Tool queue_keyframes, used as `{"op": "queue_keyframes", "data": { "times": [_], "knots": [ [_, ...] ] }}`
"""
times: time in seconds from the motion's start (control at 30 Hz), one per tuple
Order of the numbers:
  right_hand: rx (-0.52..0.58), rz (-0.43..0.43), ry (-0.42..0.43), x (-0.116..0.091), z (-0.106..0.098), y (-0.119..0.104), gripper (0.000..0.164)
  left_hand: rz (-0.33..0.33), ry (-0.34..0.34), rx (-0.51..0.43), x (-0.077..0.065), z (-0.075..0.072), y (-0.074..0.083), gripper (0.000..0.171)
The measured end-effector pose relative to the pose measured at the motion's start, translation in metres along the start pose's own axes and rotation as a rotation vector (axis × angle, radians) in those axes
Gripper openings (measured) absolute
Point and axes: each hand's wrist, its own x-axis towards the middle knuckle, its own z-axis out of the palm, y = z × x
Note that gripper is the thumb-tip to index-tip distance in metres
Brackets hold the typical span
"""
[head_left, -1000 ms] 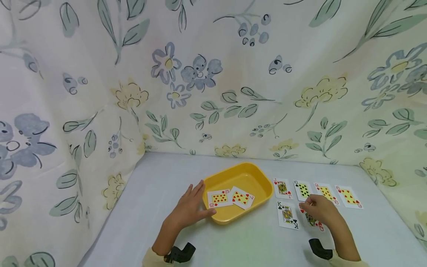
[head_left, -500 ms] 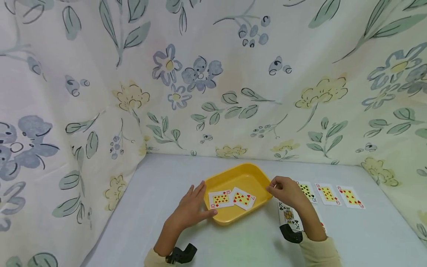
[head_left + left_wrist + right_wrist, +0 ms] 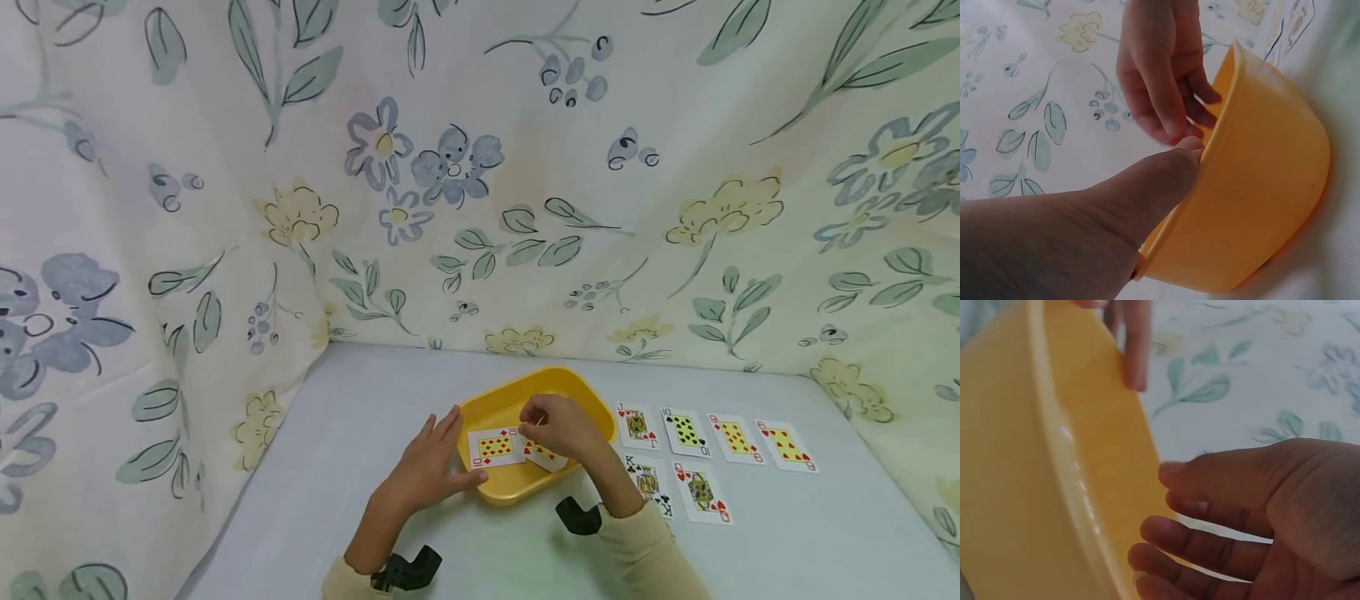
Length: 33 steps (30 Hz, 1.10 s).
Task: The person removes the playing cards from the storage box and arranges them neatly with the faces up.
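In the head view, my left hand rests at the left end of a yellow plastic tray, its fingers straight and spread, thumb over the near rim. The left wrist view shows that thumb against the rim. My right hand is over the tray with its fingers loosely bent, right above the seven of hearts, which it partly covers. Beside that card lies the ten of diamonds. No card shows between the right fingers in the right wrist view.
Right of the tray, playing cards lie face up in two rows. The back row has a jack of hearts, a black ten and two red cards. In front are a king of clubs, partly behind the right forearm, and a queen of hearts.
My right hand has left the queen of hearts in the front row and moved left, across the tray's right rim, to above the seven of hearts. The left hand has stayed put.
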Motion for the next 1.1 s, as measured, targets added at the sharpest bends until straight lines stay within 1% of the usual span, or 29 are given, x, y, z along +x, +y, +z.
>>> {"op": "queue_keyframes", "data": {
  "times": [0.13, 0.33, 0.43, 0.53, 0.63, 0.73, 0.87, 0.97, 1.03, 1.1],
  "knots": [
    [-0.088, -0.040, -0.076, 0.010, 0.019, -0.008, 0.020, 0.005, 0.001, -0.003, 0.002, 0.002, 0.000, 0.101],
    [-0.291, -0.114, -0.154, 0.023, 0.043, -0.009, 0.035, 0.010, -0.007, 0.007, 0.004, 0.003, 0.000, 0.100],
    [-0.368, -0.111, -0.176, 0.026, 0.048, -0.008, 0.043, 0.012, -0.007, 0.001, 0.004, 0.002, 0.001, 0.100],
    [-0.412, -0.103, -0.192, 0.028, 0.050, -0.008, 0.049, 0.015, -0.008, -0.004, 0.004, 0.001, 0.003, 0.100],
    [-0.419, -0.101, -0.199, 0.030, 0.050, -0.007, 0.051, 0.020, -0.012, -0.003, 0.004, 0.000, 0.004, 0.099],
    [-0.402, -0.093, -0.205, 0.032, 0.048, -0.006, 0.051, 0.028, -0.011, 0.004, 0.005, -0.002, 0.004, 0.099],
    [-0.357, -0.046, -0.204, 0.037, 0.047, -0.002, 0.050, 0.029, -0.006, 0.006, 0.005, -0.003, 0.004, 0.099],
    [-0.320, -0.012, -0.185, 0.038, 0.048, 0.002, 0.053, 0.022, -0.011, 0.003, 0.004, -0.003, 0.004, 0.100],
    [-0.290, -0.006, -0.172, 0.037, 0.049, 0.005, 0.054, 0.012, -0.015, 0.005, 0.003, -0.002, 0.003, 0.100],
    [-0.229, -0.003, -0.155, 0.036, 0.050, 0.008, 0.049, 0.002, -0.019, 0.006, 0.001, -0.002, 0.003, 0.101]
  ]
}}
